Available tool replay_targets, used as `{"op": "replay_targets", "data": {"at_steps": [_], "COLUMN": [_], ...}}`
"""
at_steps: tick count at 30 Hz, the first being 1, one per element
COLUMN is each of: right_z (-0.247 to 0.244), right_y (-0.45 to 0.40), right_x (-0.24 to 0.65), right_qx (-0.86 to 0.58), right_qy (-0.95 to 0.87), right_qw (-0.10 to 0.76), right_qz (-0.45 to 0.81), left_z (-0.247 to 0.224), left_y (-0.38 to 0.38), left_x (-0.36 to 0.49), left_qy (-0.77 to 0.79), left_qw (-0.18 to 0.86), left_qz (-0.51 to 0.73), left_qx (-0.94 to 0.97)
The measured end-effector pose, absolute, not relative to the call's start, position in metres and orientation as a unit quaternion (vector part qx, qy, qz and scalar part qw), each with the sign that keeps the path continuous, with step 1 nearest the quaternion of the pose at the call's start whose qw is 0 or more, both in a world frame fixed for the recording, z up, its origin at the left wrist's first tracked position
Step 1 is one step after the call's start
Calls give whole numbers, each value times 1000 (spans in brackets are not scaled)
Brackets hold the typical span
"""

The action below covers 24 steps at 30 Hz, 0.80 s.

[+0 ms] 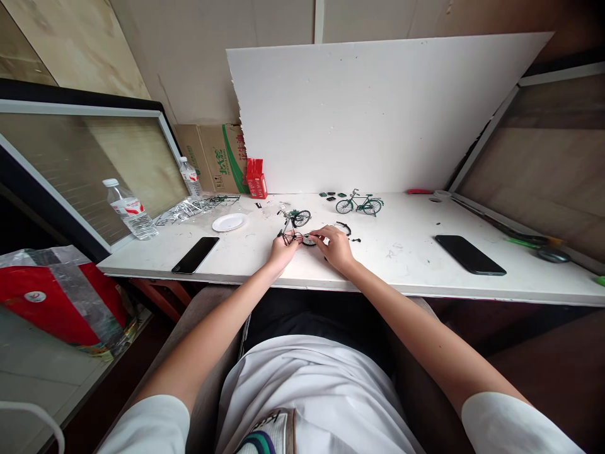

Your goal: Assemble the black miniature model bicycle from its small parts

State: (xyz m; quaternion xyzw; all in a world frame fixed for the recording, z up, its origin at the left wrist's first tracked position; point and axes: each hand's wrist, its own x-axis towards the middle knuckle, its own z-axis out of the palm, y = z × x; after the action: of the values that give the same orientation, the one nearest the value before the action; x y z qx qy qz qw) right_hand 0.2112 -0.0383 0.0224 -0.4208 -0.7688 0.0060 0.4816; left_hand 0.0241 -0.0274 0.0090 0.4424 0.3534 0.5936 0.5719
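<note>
A partly built model bicycle [301,218] is tilted up near the table's front, one spoked wheel raised at its far end. My left hand [282,252] is closed around its lower frame. With fingers pinched, my right hand [337,247] meets a small dark wheel-like part [309,239] at the near end of the model; fingers partly cover the contact. Just beyond the right hand lies a black curved piece [344,226], and a little black part [355,239] is to its right. Farther back stands another green model bicycle [360,203], upright on its wheels.
Phones lie left [196,255] and right [470,255] on the white table [392,271]. A white paper plate [229,222], a water bottle [130,211] and plastic wrapping [182,209] are to the left. Behind are a red box [256,179] and a white board [378,120].
</note>
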Motion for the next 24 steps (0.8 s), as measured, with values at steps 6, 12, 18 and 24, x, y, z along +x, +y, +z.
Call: {"op": "replay_targets", "data": {"at_steps": [6, 12, 18, 24], "right_z": [25, 25, 25, 23], "right_y": [-42, -40, -40, -38], "right_x": [210, 211, 212, 213], "right_qx": [-420, -414, -417, -405], "right_qy": [-772, -777, -780, -787], "right_qw": [477, 474, 466, 465], "right_qz": [-2, -8, -4, 15], "left_z": [11, 11, 11, 10], "left_y": [-28, -29, -29, -29], "left_x": [24, 24, 24, 23], "left_qy": [361, 361, 356, 353], "left_qw": [576, 576, 575, 573], "left_qz": [591, 591, 592, 593], "left_qx": [435, 434, 438, 442]}}
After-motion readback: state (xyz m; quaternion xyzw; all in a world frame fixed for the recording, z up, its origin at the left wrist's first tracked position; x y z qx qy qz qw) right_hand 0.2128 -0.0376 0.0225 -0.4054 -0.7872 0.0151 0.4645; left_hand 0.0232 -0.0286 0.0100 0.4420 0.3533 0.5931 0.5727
